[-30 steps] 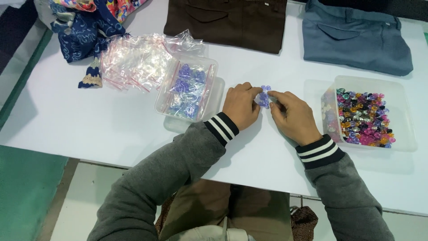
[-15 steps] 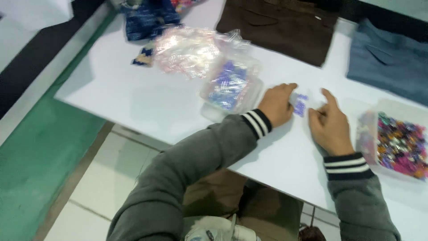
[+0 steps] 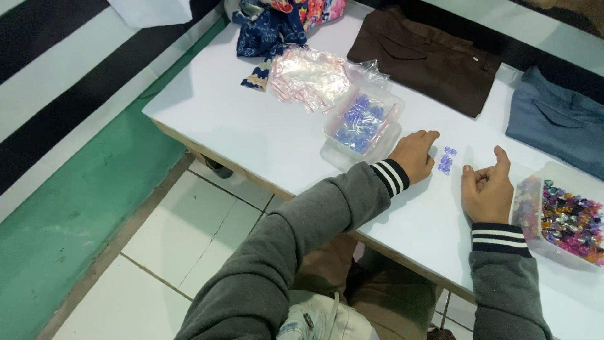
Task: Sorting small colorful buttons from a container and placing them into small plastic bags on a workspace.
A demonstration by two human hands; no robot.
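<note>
Resting on the white table [image 3: 251, 132], the left hand [image 3: 415, 155] is loosely curled and holds nothing; small purple beads [image 3: 446, 161] lie just beside its fingertips. The right hand [image 3: 487, 189] is half closed, empty, beads between both hands.

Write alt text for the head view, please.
Left hand and right hand rest on a white table either side of small purple beads, between a tub of purple beads and a tub of mixed-colour beads.
</note>
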